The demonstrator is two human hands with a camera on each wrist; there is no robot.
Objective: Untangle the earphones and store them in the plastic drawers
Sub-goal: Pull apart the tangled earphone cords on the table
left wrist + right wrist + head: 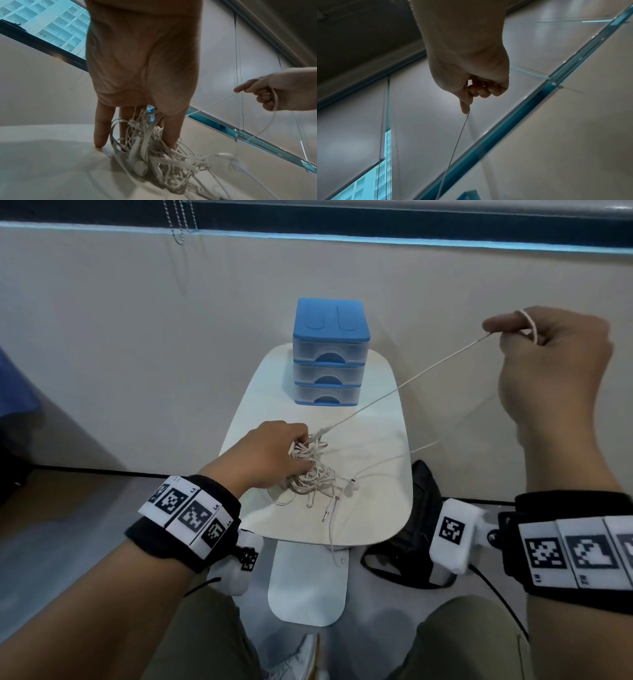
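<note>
A tangle of white earphones [313, 470] lies on the small white table [376, 508]. My left hand [274, 453] reaches down into the tangle [154, 155], cords running up between its thumb and fingers [101, 135], and holds it on the table. My right hand [496, 333] is raised at the right and pinches one cord [411, 378], which loops over the index finger and runs taut down to the tangle. The right wrist view shows the hand [467, 94] curled round that cord [453, 155]. The blue-topped plastic drawers [330, 354], three of them, all closed, stand at the table's far end.
An earbud [352, 486] and a jack plug [324, 517] trail from the tangle toward the table's near edge. A black bag [421, 525] sits on the floor right of the table. The table's white base [306, 587] lies between my knees. A wall is close behind.
</note>
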